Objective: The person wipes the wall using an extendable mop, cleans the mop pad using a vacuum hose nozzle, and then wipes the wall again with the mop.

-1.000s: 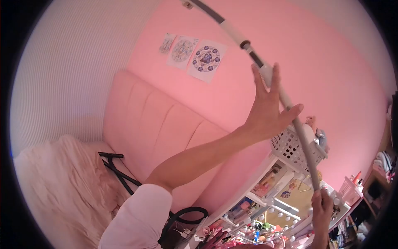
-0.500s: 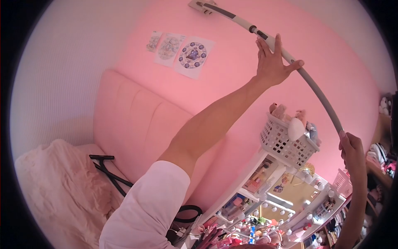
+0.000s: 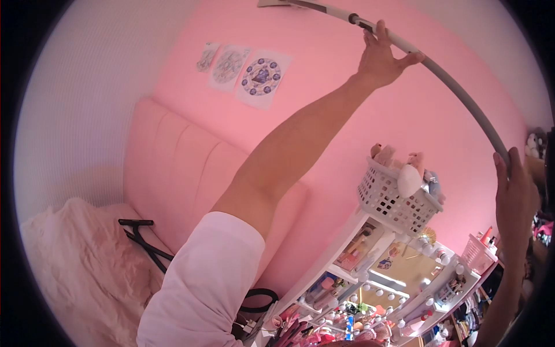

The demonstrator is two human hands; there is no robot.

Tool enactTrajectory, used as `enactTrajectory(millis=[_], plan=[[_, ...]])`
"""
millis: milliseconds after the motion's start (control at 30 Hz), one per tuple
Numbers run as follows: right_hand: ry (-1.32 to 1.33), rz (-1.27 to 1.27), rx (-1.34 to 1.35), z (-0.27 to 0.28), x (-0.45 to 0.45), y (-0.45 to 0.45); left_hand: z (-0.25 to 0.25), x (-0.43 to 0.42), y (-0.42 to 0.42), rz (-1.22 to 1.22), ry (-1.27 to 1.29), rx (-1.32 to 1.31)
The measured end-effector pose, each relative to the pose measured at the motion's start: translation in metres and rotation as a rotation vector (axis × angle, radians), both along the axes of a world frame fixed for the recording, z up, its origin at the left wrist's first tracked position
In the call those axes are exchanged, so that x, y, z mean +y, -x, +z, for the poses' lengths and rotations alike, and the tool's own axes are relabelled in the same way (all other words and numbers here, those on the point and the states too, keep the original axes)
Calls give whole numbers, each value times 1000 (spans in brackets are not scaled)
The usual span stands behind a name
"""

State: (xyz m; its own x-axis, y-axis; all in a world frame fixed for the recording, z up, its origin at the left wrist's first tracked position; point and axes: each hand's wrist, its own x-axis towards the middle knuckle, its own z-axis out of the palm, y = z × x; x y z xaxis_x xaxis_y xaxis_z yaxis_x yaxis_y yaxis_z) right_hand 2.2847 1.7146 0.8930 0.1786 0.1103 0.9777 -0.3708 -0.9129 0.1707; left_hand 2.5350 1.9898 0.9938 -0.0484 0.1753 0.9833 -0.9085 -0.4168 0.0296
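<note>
Wand (image 3: pixel 462 93) arced approx. 12 to 3 o'clock, in front of the pink wall (image 3: pixel 324 75). My L hand (image 3: pixel 378 65), at approx. 1, had fingers spread wide against it; my R hand (image 3: pixel 514 194), at 3, gripped its lower end. Basket (image 3: pixel 378 194) w/ plush toys (image 3: pixel 409 180) sat approx. 3–4, prints (image 3: pixel 263 81) approx. 11–12.

L hand (image 3: pixel 381 63) btw 1 & 2 o'clock, fingers spread against long pole (image 3: pixel 462 93); R hand (image 3: pixel 515 194) at 3 grips its grey end. Pole's flat head (image 3: pixel 273 3) at 12, cut off by view. 3 prints (image 3: pixel 228 68) on pink wall (image 3: pixel 324 63) at 11; headboard (image 3: pixel 185 159) approx 9; blk frame (image 3: pixel 136 222) at 8; basket (image 3: pixel 378 188) w/ plushies (image 3: pixel 410 180) approx 3.
</note>
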Motion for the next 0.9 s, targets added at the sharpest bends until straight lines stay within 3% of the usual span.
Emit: enactTrajectory(millis=[33,100,200,267,333,467,600,900], plan=[[-4,-6,-8,1,-5,2,4,3,-1,-22,-14,0],[240,282,31,3,-25,3,12,6,-5,-49,-31,-4],[421,452,56,31,-67,-12,24,6,-18,-19,-43,29],[511,537,68,36,-69,-20,36,0,-27,108,-34,78],[260,366,14,30,-55,-27,39,-1,-27,145,-12,79],[215,137,-77,35,-38,-51,39,-14,-24,170,-36,20],[192,255,-100,41,-33,-71,37,-32,-13,103,-85,73],[129,124,-92,59,-30,-91,74,-42,-41,120,-116,29]])
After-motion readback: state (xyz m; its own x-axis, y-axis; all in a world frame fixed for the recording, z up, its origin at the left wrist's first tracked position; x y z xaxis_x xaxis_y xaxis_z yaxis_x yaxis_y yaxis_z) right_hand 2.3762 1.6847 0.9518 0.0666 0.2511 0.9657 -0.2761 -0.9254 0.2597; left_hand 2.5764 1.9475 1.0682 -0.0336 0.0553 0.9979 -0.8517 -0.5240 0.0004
